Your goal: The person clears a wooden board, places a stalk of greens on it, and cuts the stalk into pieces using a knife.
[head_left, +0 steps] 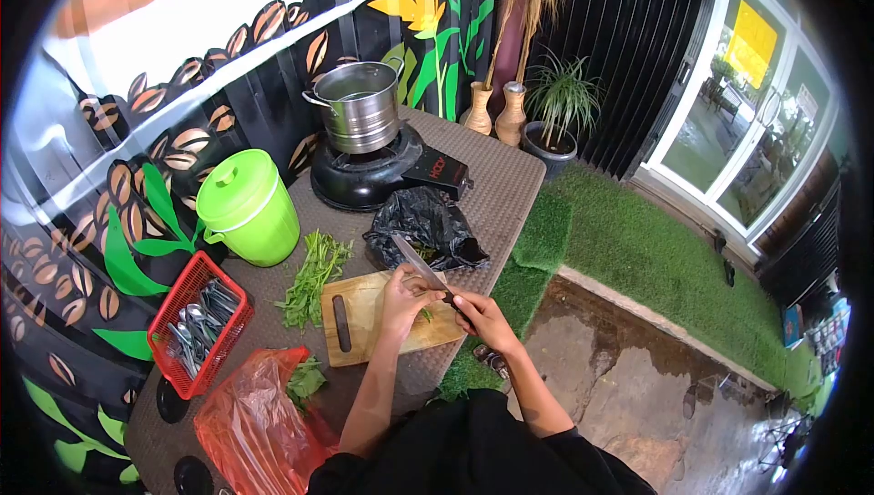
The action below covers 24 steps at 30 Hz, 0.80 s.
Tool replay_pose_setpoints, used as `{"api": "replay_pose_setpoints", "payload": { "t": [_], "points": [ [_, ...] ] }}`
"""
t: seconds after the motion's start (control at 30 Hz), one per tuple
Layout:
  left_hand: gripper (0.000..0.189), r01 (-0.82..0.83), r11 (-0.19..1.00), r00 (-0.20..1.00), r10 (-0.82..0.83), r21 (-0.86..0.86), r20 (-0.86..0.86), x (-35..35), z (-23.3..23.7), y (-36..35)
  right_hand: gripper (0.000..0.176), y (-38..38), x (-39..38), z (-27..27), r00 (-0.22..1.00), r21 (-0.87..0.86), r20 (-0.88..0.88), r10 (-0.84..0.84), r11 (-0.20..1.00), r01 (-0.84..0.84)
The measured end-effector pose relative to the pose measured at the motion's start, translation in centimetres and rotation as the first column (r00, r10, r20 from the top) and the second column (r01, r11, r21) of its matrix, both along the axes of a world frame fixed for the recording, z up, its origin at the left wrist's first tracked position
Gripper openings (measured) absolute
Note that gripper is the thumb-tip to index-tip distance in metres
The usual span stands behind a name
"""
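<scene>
— What has the right hand [482, 317] got?

— A knife [421, 264]. The fingers are curled tight round the handle, hiding most of it, and the blade juts out past both hands

— And the left hand [403, 302]?

— Fingers bent, thumb and tips drawn close together at the base of the blade. Whether they pinch it, or some scrap beside it, I can't tell

— What's under them?

— The board [355, 351], partly covered by the hands and left forearm. A bit of green [425, 315] peeps out between the hands, too small to name

— Beyond the fingertips?

— A black bag [437, 214], near the blade's tip; something greenish in its mouth is mostly lost in the folds. Farther off, a stove [344, 187] bears a pot [362, 122]; what that holds is unclear

— Left of the fingers?

— Greens [312, 278] just beside the board, then a lidded bucket [253, 220], its inside hidden. Farther left, a basket [174, 377] of spoons [196, 320], too jumbled to count

— Closer to the body?

— A red bag [259, 418], leaves [305, 382] at its opening, the rest veiled by crumpled plastic. Beside it a black disc [192, 474] is cut off below
</scene>
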<state>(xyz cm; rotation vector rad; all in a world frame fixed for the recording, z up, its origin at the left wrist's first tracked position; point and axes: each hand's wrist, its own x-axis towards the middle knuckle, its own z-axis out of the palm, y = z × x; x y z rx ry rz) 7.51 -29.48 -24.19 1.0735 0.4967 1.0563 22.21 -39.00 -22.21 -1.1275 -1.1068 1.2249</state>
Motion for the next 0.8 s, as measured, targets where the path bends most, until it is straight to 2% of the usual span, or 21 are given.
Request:
{"api": "replay_pose_setpoints", "payload": {
  "t": [0.17, 0.23, 0.27, 0.33, 0.57, 0.63, 0.8],
  "points": [
    [0.040, -0.030, 0.998, 0.998, 0.027, 0.057, 0.054, -0.3, -1.1, 0.7, 0.036, -0.1, 0.7, -0.4, 0.999, -0.018, -0.039, 0.006, 1.000, -0.007],
    [0.028, -0.037, 0.979, 0.987, 0.066, 0.198, -0.143, -0.6, -1.6, 1.1, 0.036, -0.2, 0.7, 0.2, 0.995, -0.020, -0.100, -0.028, 0.999, 0.026],
    [0.028, -0.039, 0.979, 0.987, 0.069, 0.200, -0.143, -0.7, -1.9, 1.1, 0.036, -0.2, 0.8, 0.4, 0.995, -0.017, -0.100, -0.026, 1.000, 0.024],
    [0.015, -0.036, 0.994, 0.987, 0.051, 0.101, -0.152, -0.7, -1.9, 0.8, 0.036, -0.3, 1.0, 0.6, 0.997, -0.014, -0.074, -0.029, 1.000, 0.028],
    [0.012, -0.062, 0.994, 0.979, 0.077, 0.086, -0.189, 0.1, -1.1, 0.1, 0.037, -0.4, 1.2, 0.2, 0.995, -0.021, -0.103, -0.007, 1.000, 0.005],
    [0.012, -0.052, 0.999, 0.991, 0.053, 0.013, -0.126, 0.3, -1.3, 0.1, 0.038, -0.4, 1.1, 0.1, 0.993, -0.017, -0.117, -0.006, 1.000, 0.004],
    [0.011, -0.045, 0.999, 0.994, 0.045, 0.006, -0.097, 0.4, -1.3, 0.0, 0.038, -0.4, 1.1, -0.1, 0.996, -0.002, -0.090, 0.013, 1.000, -0.013]
  ]
}}
